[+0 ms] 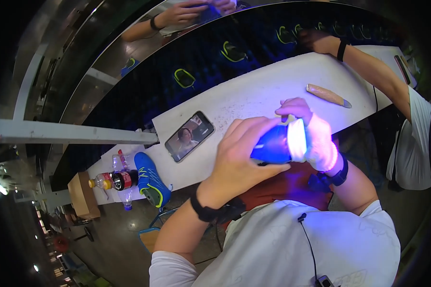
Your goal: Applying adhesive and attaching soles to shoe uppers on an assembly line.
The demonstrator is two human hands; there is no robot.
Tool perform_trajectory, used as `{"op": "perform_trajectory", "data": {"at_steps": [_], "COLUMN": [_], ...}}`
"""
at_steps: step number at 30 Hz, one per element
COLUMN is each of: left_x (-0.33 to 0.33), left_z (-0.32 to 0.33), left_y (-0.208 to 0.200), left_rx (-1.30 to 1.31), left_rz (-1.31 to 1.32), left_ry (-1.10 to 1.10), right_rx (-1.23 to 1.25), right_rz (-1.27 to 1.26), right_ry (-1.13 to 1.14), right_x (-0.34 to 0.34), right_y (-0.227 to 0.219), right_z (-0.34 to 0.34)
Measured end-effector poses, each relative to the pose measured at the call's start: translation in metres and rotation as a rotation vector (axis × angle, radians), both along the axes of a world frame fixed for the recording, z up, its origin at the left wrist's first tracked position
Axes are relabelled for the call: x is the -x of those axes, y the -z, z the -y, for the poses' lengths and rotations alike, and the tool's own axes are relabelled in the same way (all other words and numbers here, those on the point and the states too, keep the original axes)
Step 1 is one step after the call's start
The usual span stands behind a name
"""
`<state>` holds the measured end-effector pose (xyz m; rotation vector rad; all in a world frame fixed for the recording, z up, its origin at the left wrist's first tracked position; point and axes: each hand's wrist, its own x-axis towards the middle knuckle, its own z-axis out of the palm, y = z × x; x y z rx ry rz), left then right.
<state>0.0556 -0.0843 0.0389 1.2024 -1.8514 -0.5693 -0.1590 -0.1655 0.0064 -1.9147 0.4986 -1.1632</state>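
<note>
Both hands work above the desk's [254, 95] near edge: left hand [239, 158] clamps a blue shoe [271, 146] steady, right hand [311, 136] pinches its white part [297, 140], seemingly fitting it.

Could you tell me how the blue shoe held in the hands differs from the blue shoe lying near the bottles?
The blue shoe in the hands is lifted off the white table, gripped by the left hand and the right hand, and glows under violet light. The blue shoe with green trim lies untouched on the table edge beside the plastic bottles, fully visible. Both are blue.
</note>
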Motion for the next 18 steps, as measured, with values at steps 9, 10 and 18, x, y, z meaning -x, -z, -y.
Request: {"op": "perform_trajectory", "data": {"at_steps": [9, 10, 18], "left_x": [-0.014, -0.018, -0.006], "left_z": [0.006, 0.003, 0.022], "left_y": [-0.015, -0.009, -0.008], "left_rx": [-0.503, -0.5, -0.617], "left_rz": [0.028, 0.018, 0.01], "left_ry": [-0.095, -0.073, -0.258], "right_rx": [-0.934, -1.153, -0.492], "right_rz": [0.873, 0.904, 0.108], "right_ry": [-0.416, -0.45, -0.286], "right_x": [-0.029, -0.034, -0.058], "right_y": [0.009, 0.009, -0.008], "right_z": [0.012, 0.02, 0.039]}}
